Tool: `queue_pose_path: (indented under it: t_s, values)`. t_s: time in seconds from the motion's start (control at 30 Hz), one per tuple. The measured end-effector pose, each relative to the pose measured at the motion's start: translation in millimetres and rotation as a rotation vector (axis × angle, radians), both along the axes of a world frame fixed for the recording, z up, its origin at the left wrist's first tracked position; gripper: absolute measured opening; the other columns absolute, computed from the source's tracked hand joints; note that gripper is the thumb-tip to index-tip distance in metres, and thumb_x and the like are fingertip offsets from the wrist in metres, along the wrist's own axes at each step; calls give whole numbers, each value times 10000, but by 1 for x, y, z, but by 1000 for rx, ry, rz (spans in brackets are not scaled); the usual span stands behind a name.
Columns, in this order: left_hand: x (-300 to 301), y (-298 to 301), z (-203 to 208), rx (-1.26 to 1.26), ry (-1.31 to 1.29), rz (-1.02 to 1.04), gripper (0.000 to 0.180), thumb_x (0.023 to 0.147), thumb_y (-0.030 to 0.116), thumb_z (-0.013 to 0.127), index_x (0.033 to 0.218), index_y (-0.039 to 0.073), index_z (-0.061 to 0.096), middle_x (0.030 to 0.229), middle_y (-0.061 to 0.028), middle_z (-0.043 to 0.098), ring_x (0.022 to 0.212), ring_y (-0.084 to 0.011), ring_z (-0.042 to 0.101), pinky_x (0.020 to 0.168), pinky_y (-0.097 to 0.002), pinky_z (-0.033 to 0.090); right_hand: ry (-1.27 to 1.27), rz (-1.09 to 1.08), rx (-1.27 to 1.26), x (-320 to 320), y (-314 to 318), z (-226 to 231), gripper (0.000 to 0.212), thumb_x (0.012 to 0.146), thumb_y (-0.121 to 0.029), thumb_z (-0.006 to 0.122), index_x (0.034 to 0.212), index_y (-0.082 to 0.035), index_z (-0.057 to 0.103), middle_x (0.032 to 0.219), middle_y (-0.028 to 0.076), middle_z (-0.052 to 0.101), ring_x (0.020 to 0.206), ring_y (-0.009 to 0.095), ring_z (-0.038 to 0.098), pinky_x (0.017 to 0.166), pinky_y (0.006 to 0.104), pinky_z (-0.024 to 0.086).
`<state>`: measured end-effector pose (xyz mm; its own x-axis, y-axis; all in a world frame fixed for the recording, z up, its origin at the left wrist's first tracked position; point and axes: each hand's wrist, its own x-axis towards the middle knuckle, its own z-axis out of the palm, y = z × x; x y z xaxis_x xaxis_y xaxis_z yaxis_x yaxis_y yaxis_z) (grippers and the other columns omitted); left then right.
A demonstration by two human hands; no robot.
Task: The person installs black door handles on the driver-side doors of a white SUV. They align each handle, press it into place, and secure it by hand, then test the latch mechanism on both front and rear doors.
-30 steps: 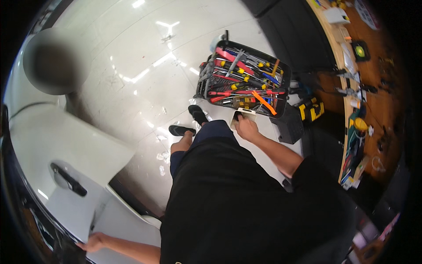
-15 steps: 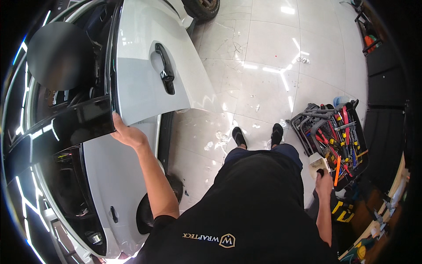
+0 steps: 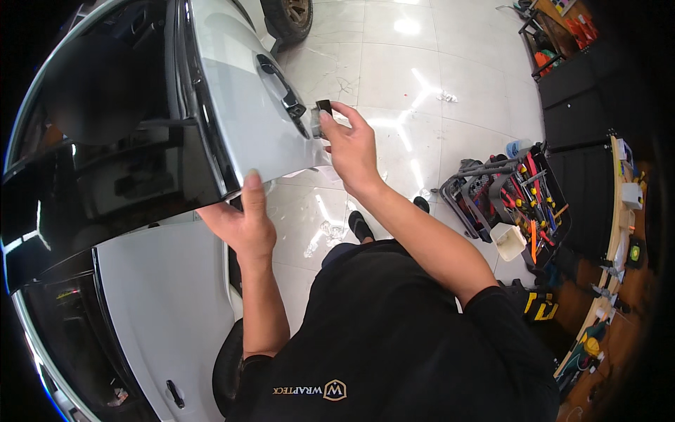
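A white car door [image 3: 242, 133] stands open at the left, with a black handle [image 3: 281, 88] on its outer panel. My left hand [image 3: 242, 221] grips the door's rear edge, thumb on the outer side and most fingers hidden behind. Between the thumb and fingers of my right hand [image 3: 351, 144] is a small black piece [image 3: 323, 107], held just beside the rear end of the handle. A greyish part shows below its black top; its exact kind is unclear. Clear film [image 3: 320, 172] hangs past the door's edge near my right wrist.
A black tool cart [image 3: 555, 211] full of pliers and screwdrivers stands at the right, with a cream container [image 3: 508, 241] at its near corner. Farther right is a wooden workbench [image 3: 605, 309]. Scraps of film [image 3: 327, 235] lie on the tiled floor. A wheel [image 3: 288, 17] shows at the top.
My right hand has come from the cream container at the cart to the door handle, carrying the small black piece. The door sits farther right in view, with my left hand still on its edge.
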<state>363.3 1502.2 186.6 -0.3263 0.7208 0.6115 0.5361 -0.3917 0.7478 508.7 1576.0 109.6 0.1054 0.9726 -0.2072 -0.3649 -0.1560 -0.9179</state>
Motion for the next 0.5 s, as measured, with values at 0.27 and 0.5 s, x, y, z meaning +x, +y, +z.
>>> queue_pose_path:
  t_s: [0.27,0.5]
  values:
    - [-17,1,2,39,116,-141,756,921,204,770,1508,-33,355,1485,-184,431,1391,-283,399,1200,-402,234,-121,-131,68,-38,10,-13,396,970,-241,714,1231,54,678,882,163,780,766,123,687,702,276,516]
    - [-29,1,8,-25,395,-138,895,898,313,789,1555,-14,278,1531,-185,321,1446,-321,287,1205,-452,195,-353,-3,-33,-24,20,-19,340,984,-354,667,1153,-81,778,958,133,793,846,188,722,787,335,534]
